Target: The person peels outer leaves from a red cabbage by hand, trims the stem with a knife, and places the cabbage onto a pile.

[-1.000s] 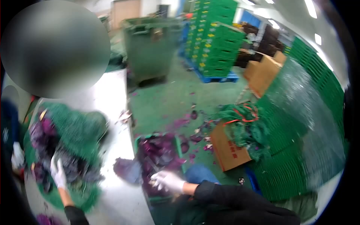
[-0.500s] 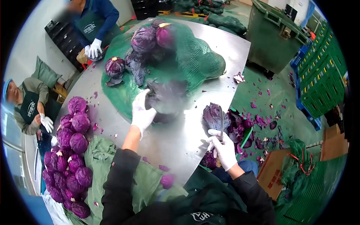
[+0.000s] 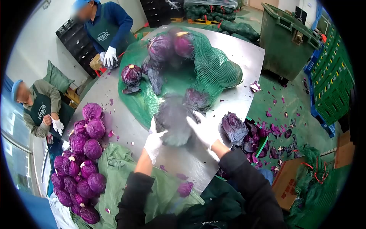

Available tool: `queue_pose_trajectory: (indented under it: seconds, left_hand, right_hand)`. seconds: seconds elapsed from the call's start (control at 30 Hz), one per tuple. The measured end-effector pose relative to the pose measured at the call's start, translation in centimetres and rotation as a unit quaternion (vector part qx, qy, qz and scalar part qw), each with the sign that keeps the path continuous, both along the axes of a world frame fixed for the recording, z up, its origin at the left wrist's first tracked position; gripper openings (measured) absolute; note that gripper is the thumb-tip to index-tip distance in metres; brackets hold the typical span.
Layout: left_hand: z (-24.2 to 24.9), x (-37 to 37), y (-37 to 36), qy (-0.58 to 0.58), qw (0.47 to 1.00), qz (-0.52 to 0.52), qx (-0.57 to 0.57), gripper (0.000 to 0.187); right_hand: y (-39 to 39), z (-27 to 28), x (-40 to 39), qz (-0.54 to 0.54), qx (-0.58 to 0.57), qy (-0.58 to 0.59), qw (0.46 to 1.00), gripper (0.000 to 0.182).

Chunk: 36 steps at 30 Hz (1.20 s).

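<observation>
A dark red cabbage [image 3: 173, 122] with its outer leaves on is in front of me, smeared by blur. My left hand [image 3: 153, 145], white-gloved, is curled against its left side with the thumb over the near edge. My right hand [image 3: 206, 131], also gloved, reaches to the right side of the same cabbage, fingers stretched out; no knife shows in it. Just behind lies another leafy cabbage [image 3: 197, 100]. A loose, crumpled cabbage leaf clump [image 3: 233, 128] rests at the table's right edge.
Trimmed purple cabbages [image 3: 91, 149] are piled at left beside a green sack [image 3: 124, 168]. Green netting [image 3: 209, 61] with untrimmed cabbages covers the far metal table [image 3: 249, 57]. Two co-workers stand across at left. Leaf scraps [image 3: 274, 131] litter the floor near a green bin [image 3: 288, 45].
My right hand has moved left from the table edge to the cabbage; the knife it held is out of sight. The cabbage is nearer, with my left hand still at its side. The view has shifted.
</observation>
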<state>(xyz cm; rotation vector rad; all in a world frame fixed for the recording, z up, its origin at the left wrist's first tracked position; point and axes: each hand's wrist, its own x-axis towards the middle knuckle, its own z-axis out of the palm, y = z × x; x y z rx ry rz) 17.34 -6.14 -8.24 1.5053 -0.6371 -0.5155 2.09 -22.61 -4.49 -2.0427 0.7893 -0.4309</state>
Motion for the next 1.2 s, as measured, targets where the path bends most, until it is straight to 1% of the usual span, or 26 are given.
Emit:
queue_pose_trajectory:
  seconds: [0.07, 0.13, 0.17, 0.2, 0.27, 0.37, 0.4, 0.47, 0.53, 0.6, 0.63, 0.7, 0.73, 0.8, 0.83, 0.87, 0.9, 0.93, 0.97, 1.0, 1.03, 1.07, 1.1, 1.13, 1.17, 1.2]
  left_hand:
    - [0.9, -0.6, 0.4, 0.139, 0.98, -0.093, -0.105, 0.078]
    - [1.5, -2.2, 0.4, 0.241, 0.929, -0.21, -0.189, 0.058]
    - [1.9, -3.3, 0.2, 0.289, 0.925, -0.2, -0.141, 0.055]
    - [3.7, -4.8, -0.2, 0.335, 0.918, -0.191, -0.092, 0.053]
    - [3.7, -6.8, -0.9, 0.434, 0.883, -0.173, -0.049, 0.042]
    - [2.3, -9.4, -2.8, 0.289, 0.944, -0.156, 0.028, 0.036]
    - [3.0, -9.5, -4.0, 0.289, 0.939, -0.187, -0.014, 0.031]
    - [2.0, -9.8, -5.7, 0.217, 0.954, -0.208, 0.011, 0.031]
    - [4.9, -12.0, -7.1, -0.059, 0.972, -0.22, 0.059, 0.036]
    - [5.7, -12.6, -7.3, -0.212, 0.948, -0.225, 0.079, 0.033]
    - [6.4, -13.2, -7.5, -0.342, 0.91, -0.221, 0.082, 0.038]
    - [8.7, -13.7, -6.8, -0.247, 0.936, -0.229, 0.105, 0.038]
    - [8.2, -13.2, -6.8, -0.206, 0.944, -0.24, 0.092, 0.039]
    - [8.1, -13.2, -7.4, -0.151, 0.96, -0.212, 0.108, 0.04]
    - [7.4, -13.4, -7.3, -0.152, 0.97, -0.161, 0.101, 0.043]
    - [6.9, -13.0, -7.1, -0.191, 0.961, -0.172, 0.102, 0.047]
    - [6.5, -12.8, -6.4, -0.226, 0.951, -0.183, 0.105, 0.051]
    - [7.2, -13.2, -5.8, -0.24, 0.94, -0.214, 0.115, 0.056]
    - [8.1, -13.8, -5.2, -0.253, 0.934, -0.212, 0.139, 0.062]
    - [7.4, -13.0, -4.6, -0.316, 0.922, -0.195, 0.109, 0.062]
    - [6.0, -12.1, -3.7, -0.368, 0.909, -0.173, 0.088, 0.063]
    - [5.1, -11.8, -2.3, -0.408, 0.891, -0.136, 0.145, 0.063]
    - [6.3, -12.4, -1.5, -0.412, 0.881, -0.128, 0.194, 0.065]
    - [6.4, -12.7, -0.7, -0.408, 0.88, -0.13, 0.206, 0.069]
    - [6.4, -12.8, -0.5, -0.407, 0.879, -0.129, 0.213, 0.074]
    - [6.2, -12.9, -0.5, -0.395, 0.887, -0.133, 0.199, 0.072]
  right_hand:
    - [1.3, 1.5, -2.4, -0.019, -0.026, 0.002, 0.999, 0.052]
    - [2.5, 1.2, -5.4, -0.035, -0.014, -0.08, 0.996, 0.06]
    - [3.2, 1.7, -7.2, -0.056, -0.031, -0.125, 0.99, 0.062]
    - [3.6, 2.7, -8.9, -0.065, 0.058, -0.149, 0.985, 0.069]
    - [4.3, 4.3, -12.2, -0.075, 0.06, -0.096, 0.991, 0.069]
    - [4.6, 3.5, -15.1, -0.071, 0.084, -0.058, 0.992, 0.068]
    - [4.4, 3.6, -15.7, -0.066, 0.076, -0.049, 0.994, 0.066]
    - [4.2, 4.0, -16.4, -0.094, 0.048, -0.017, 0.994, 0.061]
    - [2.9, 4.0, -16.1, -0.137, -0.011, -0.035, 0.99, 0.059]
    - [1.5, 3.9, -15.4, -0.16, -0.091, -0.113, 0.976, 0.065]
    - [0.9, 3.6, -14.9, -0.147, -0.158, -0.116, 0.969, 0.066]
    - [0.1, 4.0, -14.2, -0.059, -0.161, -0.051, 0.984, 0.056]
    - [-0.3, 3.0, -13.6, -0.072, -0.155, -0.037, 0.985, 0.054]
    - [-1.8, 2.9, -12.9, -0.134, -0.126, -0.051, 0.982, 0.031]
    - [-2.5, 3.4, -12.7, -0.14, -0.089, -0.034, 0.986, 0.024]
    - [-3.3, 1.7, -12.2, -0.209, -0.078, -0.036, 0.974, 0.016]
    - [-4.4, 2.4, -13.0, -0.217, -0.049, 0.009, 0.975, 0.018]
    - [-7.3, -4.9, -13.3, -0.281, -0.021, 0.028, 0.959, 0.024]
    - [-9.0, -6.7, -14.5, -0.244, 0.069, 0.016, 0.967, 0.027]
    - [-10.6, -8.5, -15.3, -0.271, 0.112, 0.042, 0.955, 0.03]
    - [-11.9, -10.6, -16.1, -0.27, 0.093, -0.01, 0.958, 0.04]
    - [-12.5, -8.1, -17.6, -0.151, 0.219, -0.136, 0.954, 0.048]
    - [-11.5, -1.9, -19.1, -0.173, 0.314, -0.064, 0.932, 0.053]
    - [-11.9, -1.4, -19.4, -0.282, 0.121, -0.02, 0.952, 0.053]
    - [-13.6, -2.0, -20.2, -0.287, -0.01, 0.008, 0.958, 0.055]
    - [-14.0, -0.4, -20.7, -0.21, 0.042, -0.091, 0.973, 0.05]
